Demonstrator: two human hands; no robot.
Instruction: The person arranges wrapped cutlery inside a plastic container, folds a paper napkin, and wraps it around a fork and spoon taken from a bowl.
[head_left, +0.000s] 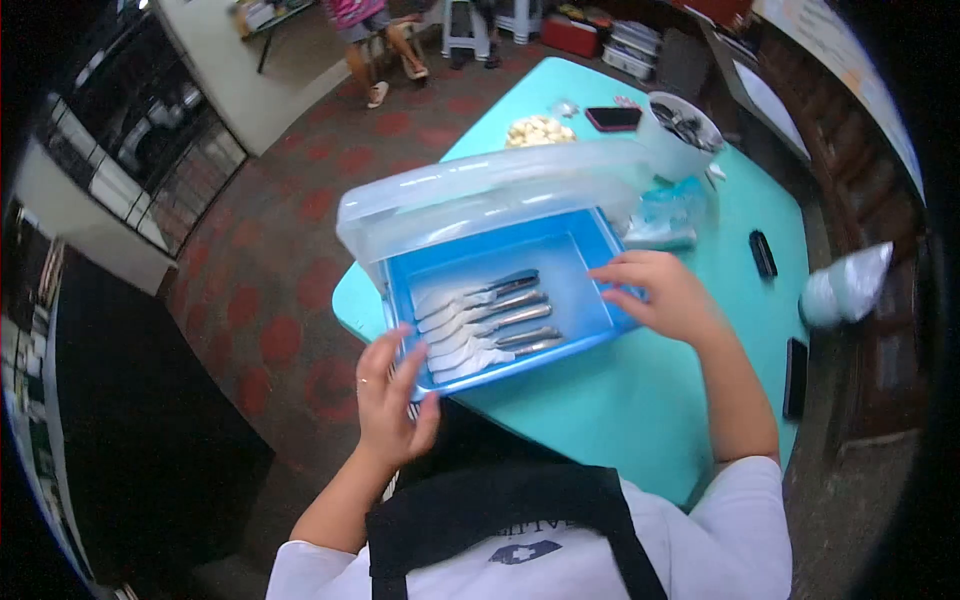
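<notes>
A blue plastic box (570,255) rests on the near left part of the turquoise table, its clear lid (480,190) tipped up along the far side. Inside lies a row of utensils (490,322) with metal handles, their other ends covered in white wrapping; the kind is hidden. My left hand (393,400) is at the box's near left corner, fingers on the rim and thumb lower down. Across from it, my right hand (665,295) holds the right rim between fingers and thumb.
On the turquoise table (620,400) are a white bucket of utensils (680,130), a phone (613,119), peeled garlic-like pieces (540,131), a blue plastic bag (670,210) and a black object (763,255). A white-wrapped bundle (845,287) is at the right edge. A person (375,40) sits farther back.
</notes>
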